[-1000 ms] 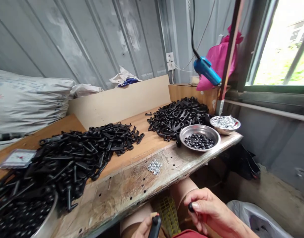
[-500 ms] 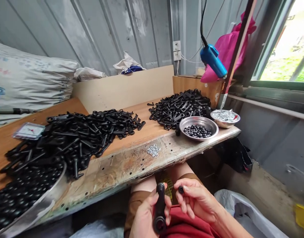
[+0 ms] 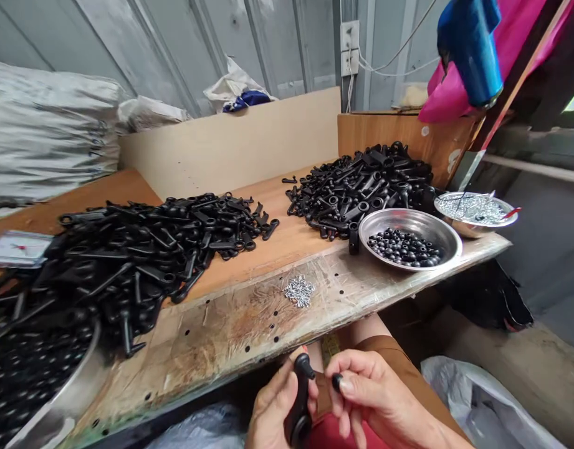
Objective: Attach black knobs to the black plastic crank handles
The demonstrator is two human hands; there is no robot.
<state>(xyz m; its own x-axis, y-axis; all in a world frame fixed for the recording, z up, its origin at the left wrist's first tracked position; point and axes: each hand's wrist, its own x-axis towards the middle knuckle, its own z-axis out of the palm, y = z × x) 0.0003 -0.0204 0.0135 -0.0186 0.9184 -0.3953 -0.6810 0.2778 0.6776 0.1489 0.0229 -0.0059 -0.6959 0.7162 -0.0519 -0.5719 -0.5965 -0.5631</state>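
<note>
My left hand (image 3: 273, 408) is wrapped round a black plastic crank handle (image 3: 298, 402), whose narrow end with a short peg points up and to the right. Just right of it, my right hand (image 3: 373, 390) pinches a small black ball knob (image 3: 336, 381) between thumb and forefinger. A gap separates knob and handle. Both hands are over my lap, below the table's front edge. Nearest on the table (image 3: 230, 333) lies a little heap of silvery pins or screws (image 3: 300, 291).
Black handles form a left pile (image 3: 141, 249) and a right pile (image 3: 361, 187). A metal bowl (image 3: 411, 218) holds black knobs, beside a bowl of small silvery parts (image 3: 476, 209). A large basin (image 3: 83, 380) of black balls stands front left. A blue power screwdriver (image 3: 471, 53) hangs upper right.
The handle in my left hand has tilted, its peg now showing toward the right. My right hand still pinches the knob. The view has shifted closer to the table.
</note>
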